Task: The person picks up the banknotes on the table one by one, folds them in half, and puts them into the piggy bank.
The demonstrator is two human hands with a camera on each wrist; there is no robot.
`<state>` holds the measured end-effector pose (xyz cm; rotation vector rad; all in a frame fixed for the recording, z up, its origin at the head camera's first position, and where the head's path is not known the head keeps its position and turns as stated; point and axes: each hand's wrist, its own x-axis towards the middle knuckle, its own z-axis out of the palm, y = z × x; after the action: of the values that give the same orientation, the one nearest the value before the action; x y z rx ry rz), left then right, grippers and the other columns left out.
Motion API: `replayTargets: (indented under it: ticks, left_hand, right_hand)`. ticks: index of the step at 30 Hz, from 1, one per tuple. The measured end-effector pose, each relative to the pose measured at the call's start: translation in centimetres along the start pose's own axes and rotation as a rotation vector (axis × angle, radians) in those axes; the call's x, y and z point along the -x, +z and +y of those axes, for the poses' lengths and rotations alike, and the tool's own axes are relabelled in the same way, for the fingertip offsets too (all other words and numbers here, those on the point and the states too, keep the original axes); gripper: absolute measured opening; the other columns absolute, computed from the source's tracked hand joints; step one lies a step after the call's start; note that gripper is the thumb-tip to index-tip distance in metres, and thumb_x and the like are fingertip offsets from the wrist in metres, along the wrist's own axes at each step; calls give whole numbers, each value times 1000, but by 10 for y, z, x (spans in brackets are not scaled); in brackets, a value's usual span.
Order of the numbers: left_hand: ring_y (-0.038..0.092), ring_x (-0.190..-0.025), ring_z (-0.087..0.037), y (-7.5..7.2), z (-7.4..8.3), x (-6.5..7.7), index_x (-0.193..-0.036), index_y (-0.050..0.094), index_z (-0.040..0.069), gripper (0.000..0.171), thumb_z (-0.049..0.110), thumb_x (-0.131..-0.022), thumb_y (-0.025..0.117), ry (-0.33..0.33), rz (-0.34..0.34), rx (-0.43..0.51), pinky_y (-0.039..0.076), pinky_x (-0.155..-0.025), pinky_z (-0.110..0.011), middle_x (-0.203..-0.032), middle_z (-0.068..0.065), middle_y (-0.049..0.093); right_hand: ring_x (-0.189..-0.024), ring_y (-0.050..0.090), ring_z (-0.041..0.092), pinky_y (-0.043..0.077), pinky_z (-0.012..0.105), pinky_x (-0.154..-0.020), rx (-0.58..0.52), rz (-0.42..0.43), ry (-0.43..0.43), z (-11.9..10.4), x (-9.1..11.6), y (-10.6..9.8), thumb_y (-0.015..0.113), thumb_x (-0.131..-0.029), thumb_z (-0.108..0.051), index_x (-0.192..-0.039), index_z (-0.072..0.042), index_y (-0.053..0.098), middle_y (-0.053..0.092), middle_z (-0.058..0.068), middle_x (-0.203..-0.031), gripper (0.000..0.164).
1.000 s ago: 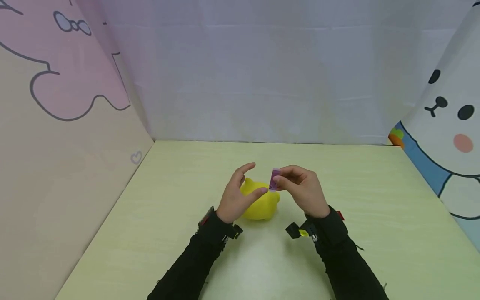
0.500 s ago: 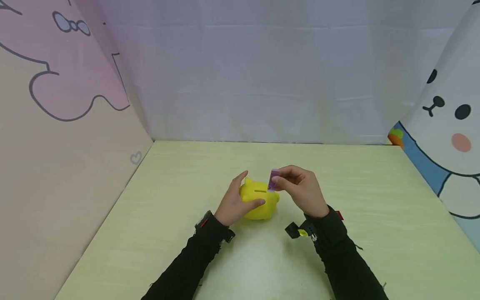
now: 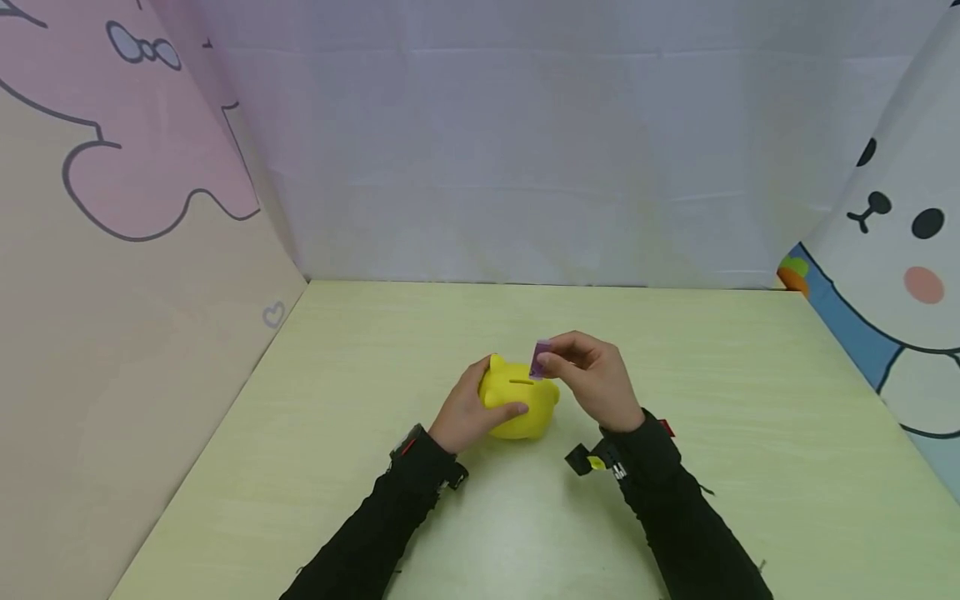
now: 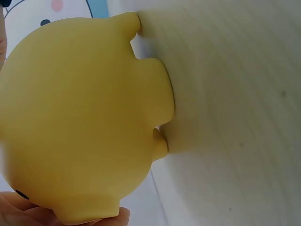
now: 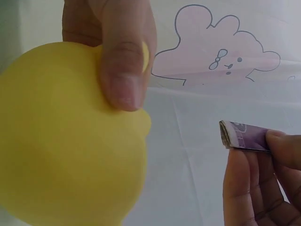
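Note:
A yellow piggy bank [image 3: 528, 421] stands on the table, its coin slot [image 3: 521, 382] facing up. My left hand [image 3: 459, 419] grips it from the left, thumb across the near side and fingers round the snout end. The left wrist view shows the bank's round side [image 4: 84, 108] and short feet on the tabletop, with fingertips [image 4: 123, 216] behind the snout. Just above and right of the slot, my right hand [image 3: 596, 382] pinches a folded purple banknote [image 3: 536, 360] between thumb and fingers. In the right wrist view the banknote [image 5: 251, 136] shows its layered folded end, apart from the bank.
The pale green table [image 3: 360, 400] ends at a white sheet [image 3: 480, 167] hung behind it. Printed cartoon sheets [image 3: 135, 150] stand along the left and right sides. Small cameras [image 3: 588, 460] sit on both dark-sleeved wrists.
My left hand has come down onto the piggy bank, its fingers closing round it and uncovering the slot. My right hand has shifted slightly left with the banknote, toward the slot.

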<state>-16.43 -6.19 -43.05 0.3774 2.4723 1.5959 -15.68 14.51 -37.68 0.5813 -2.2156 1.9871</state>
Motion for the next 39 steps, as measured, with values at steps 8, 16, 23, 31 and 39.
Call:
replayTargets:
  ticks: [8,16,23,31,39]
  left_hand:
    - [53,-99,-22,-1,-1,0,-149,31,8,86,38,-83,78,9,-8,4,49,-86,-34,-125,-11,51]
    - [52,-102,-23,-1,-1,0,-151,29,7,89,38,-83,78,6,-10,8,48,-88,-34,-131,-12,48]
    - [52,-99,-22,-1,-1,0,-150,30,6,89,38,-83,78,9,-11,12,48,-86,-33,-129,-12,49]
    - [52,-99,-22,-1,-3,-1,-149,30,7,87,38,-83,78,19,-15,39,49,-85,-33,-128,-12,48]
    - [52,-97,-22,-2,-3,0,-149,30,7,88,39,-83,78,21,-14,35,49,-82,-32,-127,-13,48]
  right_hand:
    - [-78,67,7,58,21,-78,54,-11,-20,16,-5,9,62,-94,-2,-102,7,65,67,26,-95,12]
    - [-79,67,9,57,20,-77,75,-29,-22,25,-6,14,62,-94,-3,-102,6,67,69,24,-96,13]
    - [-82,69,12,57,18,-80,107,-18,-4,26,-7,17,63,-94,-4,-103,5,68,70,22,-99,14]
    - [-83,69,15,56,17,-81,119,0,-12,28,-8,19,63,-93,-3,-103,4,68,70,22,-99,13]
    - [-83,69,21,55,16,-81,137,23,-28,30,-8,20,64,-93,-4,-102,4,68,70,21,-97,12]
